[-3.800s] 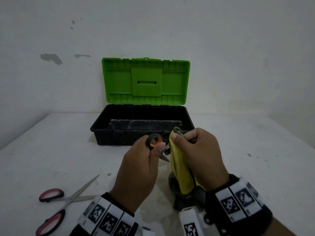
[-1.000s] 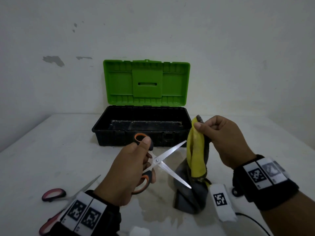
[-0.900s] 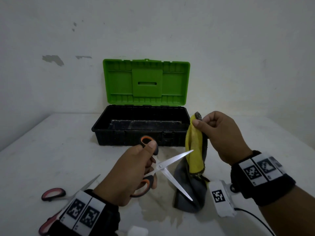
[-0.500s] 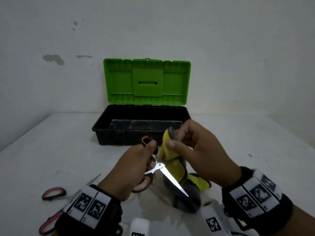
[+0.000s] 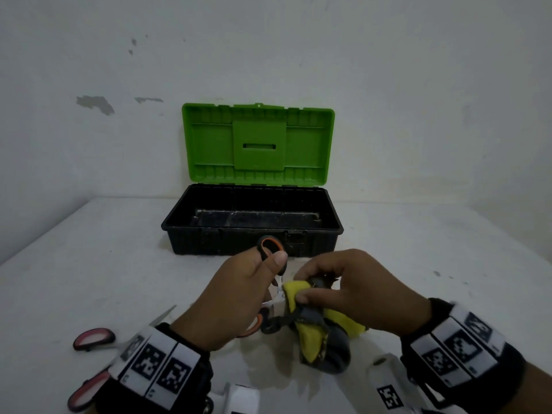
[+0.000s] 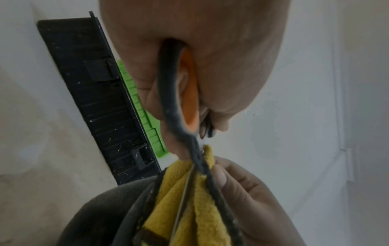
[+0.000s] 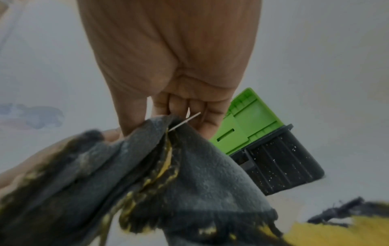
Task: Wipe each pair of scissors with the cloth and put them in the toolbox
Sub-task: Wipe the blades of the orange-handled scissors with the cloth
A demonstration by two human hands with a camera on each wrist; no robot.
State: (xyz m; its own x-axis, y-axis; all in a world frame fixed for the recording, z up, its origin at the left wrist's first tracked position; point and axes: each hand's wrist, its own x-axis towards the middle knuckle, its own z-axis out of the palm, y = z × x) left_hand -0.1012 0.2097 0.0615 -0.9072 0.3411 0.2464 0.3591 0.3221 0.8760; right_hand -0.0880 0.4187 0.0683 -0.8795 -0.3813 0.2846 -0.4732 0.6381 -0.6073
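Since half a second ago your right hand (image 5: 358,291) has pulled the cloth (image 5: 316,330) down and in, so the yellow-and-grey folds now cover the blades that were showing bare. Your left hand (image 5: 236,297) has its grip curled through the handles of the orange-handled scissors (image 5: 270,248), thumb in the upper loop; your right grip pinches the cloth round the blades, thumb on one side and fingers on the other. In the left wrist view one blade edge runs down through the yellow pile.

To wipe well, keep your pinch on the flats of the blade, never across the edge, and draw the cloth from the pivot out toward the tip. The right wrist view shows a thin metal sliver poking out of the cloth close to your fingers (image 7: 183,106), so mind that point. Hold the handles steady while the cloth travels.

Your toolbox (image 5: 252,239) sits open at twelve o'clock, beyond both hands, with nothing visible inside. A pair of red-handled scissors (image 5: 92,339) waits on the surface (image 5: 89,264) at eight o'clock, seemingly unwiped.
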